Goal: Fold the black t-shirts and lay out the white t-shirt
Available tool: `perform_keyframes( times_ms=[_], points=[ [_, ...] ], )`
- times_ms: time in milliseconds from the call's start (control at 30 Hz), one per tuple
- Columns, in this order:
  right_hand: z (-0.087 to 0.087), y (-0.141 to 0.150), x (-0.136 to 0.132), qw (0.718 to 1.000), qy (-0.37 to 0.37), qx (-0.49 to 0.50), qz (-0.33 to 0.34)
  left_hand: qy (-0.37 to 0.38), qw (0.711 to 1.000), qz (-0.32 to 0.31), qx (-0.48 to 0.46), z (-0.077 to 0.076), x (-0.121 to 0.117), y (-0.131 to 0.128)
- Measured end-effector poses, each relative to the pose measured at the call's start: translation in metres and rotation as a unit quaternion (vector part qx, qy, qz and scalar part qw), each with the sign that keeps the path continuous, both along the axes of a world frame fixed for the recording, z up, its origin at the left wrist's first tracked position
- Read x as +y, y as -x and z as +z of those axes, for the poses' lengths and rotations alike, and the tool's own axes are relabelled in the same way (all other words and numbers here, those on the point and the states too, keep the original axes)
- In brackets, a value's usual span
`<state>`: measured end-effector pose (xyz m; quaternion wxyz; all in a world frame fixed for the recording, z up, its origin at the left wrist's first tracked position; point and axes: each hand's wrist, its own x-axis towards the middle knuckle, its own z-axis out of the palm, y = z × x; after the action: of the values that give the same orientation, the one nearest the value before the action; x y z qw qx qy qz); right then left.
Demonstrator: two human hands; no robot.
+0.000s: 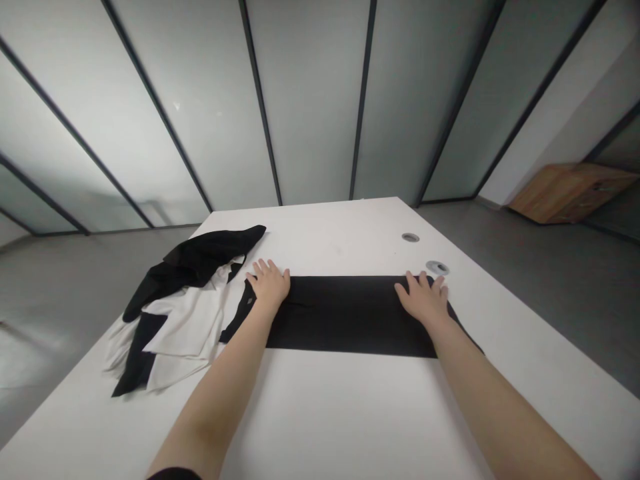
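Left hand [269,285] and right hand [424,300] rest on the ends of a folded black garment [345,317], fingers spread wide and empty; crumpled black-and-white clothes [175,313] lie left of it

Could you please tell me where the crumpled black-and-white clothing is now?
In the head view, the crumpled black-and-white clothing lies at the left of the white tabletop, beside the left hand.

Garment [345,317] on table [340,413], clothes pile [175,313] to its left.
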<state>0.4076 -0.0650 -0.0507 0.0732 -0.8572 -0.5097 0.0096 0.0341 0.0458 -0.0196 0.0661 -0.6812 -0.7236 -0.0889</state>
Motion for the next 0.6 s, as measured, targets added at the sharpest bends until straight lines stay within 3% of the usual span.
perform_keyframes(
  times_ms=[100, 200, 267, 333, 433, 600],
  points=[
    [0.005, 0.019, -0.002, 0.996, -0.025, 0.004, 0.082, 0.027, 0.990, -0.135, -0.006, -0.001, -0.031, -0.044],
    [0.008, 0.051, -0.011, 0.971, -0.026, 0.029, 0.236, 0.047, 0.968, -0.248, -0.014, -0.013, -0.066, -0.082],
    [0.008, 0.073, -0.019, 0.945, 0.003, 0.044, 0.324, 0.062, 0.958, -0.280, -0.020, -0.022, -0.082, -0.096],
    [0.008, 0.087, -0.023, 0.931, 0.032, 0.045, 0.362, 0.072, 0.952, -0.295, -0.024, -0.028, -0.086, -0.098],
    [0.009, 0.089, -0.022, 0.940, 0.043, 0.029, 0.338, 0.076, 0.945, -0.317, -0.020, -0.029, -0.076, -0.089],
    [0.012, 0.065, -0.007, 0.970, 0.060, 0.021, 0.237, 0.071, 0.947, -0.312, -0.029, -0.021, -0.041, -0.064]
  ],
)
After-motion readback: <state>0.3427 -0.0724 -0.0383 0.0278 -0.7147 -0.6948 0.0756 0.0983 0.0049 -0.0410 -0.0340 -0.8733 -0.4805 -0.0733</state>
